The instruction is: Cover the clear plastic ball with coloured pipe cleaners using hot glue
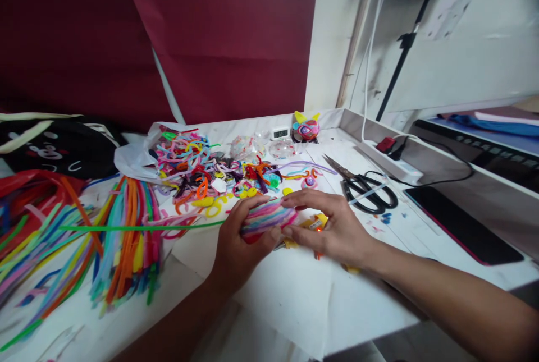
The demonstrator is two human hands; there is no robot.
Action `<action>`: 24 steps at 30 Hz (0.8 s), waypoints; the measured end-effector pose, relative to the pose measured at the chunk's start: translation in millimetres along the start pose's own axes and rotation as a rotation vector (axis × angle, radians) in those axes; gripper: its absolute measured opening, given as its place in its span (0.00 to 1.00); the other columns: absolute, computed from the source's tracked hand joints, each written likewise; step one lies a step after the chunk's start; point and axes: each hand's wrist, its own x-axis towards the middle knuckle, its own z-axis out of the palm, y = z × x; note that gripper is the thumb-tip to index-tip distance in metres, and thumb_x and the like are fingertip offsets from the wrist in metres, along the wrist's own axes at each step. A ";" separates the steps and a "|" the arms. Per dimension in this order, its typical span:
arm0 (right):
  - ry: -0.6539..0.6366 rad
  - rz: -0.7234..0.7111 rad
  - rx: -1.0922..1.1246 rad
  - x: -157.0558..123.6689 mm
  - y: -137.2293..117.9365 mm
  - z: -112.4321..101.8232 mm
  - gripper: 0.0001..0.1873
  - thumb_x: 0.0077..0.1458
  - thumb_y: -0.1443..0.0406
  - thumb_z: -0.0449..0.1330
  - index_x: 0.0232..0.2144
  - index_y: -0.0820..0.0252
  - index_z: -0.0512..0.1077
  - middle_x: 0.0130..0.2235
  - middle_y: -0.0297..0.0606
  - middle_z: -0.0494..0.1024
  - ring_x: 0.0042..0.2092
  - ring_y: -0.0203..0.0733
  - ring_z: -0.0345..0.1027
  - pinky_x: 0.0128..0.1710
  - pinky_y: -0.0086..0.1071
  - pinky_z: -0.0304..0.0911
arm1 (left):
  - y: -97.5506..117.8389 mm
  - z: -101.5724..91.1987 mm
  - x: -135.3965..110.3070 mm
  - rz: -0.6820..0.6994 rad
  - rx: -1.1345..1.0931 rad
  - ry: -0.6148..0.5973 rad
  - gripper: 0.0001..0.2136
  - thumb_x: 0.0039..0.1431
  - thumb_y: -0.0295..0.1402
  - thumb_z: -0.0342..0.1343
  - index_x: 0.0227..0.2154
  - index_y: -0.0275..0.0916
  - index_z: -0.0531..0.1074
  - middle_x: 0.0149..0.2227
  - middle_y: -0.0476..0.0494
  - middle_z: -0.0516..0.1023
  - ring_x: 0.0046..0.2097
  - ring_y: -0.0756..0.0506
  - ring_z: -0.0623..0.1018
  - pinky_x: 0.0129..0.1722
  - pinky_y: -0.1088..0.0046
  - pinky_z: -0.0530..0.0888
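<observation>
A rounded ball wrapped in bands of coloured pipe cleaner (269,219), pink, purple and light blue, is held up over the table between both hands. My left hand (240,230) curls around its left side, thumb along the bottom. At its right end, the fingertips of my right hand (322,221) press on it. A long green pipe cleaner (143,228) stretches left from my left hand; whether it joins the ball is hidden. Beneath my right hand lies something yellow and orange (315,221), partly covered.
Bundled pipe cleaners (126,238) spread over the left side, with a heap of cut pieces (185,151) behind. Black scissors (366,191) and a dark phone (463,224) lie to the right, near a power strip (391,163). A small clock (280,133) and a finished-looking figure (306,128) stand at the back.
</observation>
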 end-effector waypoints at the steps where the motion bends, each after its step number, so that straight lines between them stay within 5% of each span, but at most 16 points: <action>1: 0.001 0.000 0.004 -0.5 0.4 0.3 0.16 0.48 0.63 0.69 0.41 0.62 0.77 0.42 0.43 0.81 0.44 0.44 0.76 0.47 0.37 0.70 | 0.5 0.3 -0.3 0.002 0.003 -0.002 0.18 0.49 0.39 0.62 0.44 0.40 0.72 0.46 0.41 0.77 0.47 0.41 0.76 0.47 0.65 0.73; 24: 0.038 -0.077 0.022 -9.7 7.6 1.6 0.15 0.49 0.65 0.68 0.42 0.56 0.76 0.43 0.41 0.80 0.45 0.43 0.75 0.47 0.38 0.70 | 3.5 2.6 -3.7 0.063 -0.014 -0.029 0.17 0.48 0.34 0.62 0.43 0.41 0.72 0.44 0.43 0.76 0.46 0.42 0.76 0.45 0.66 0.73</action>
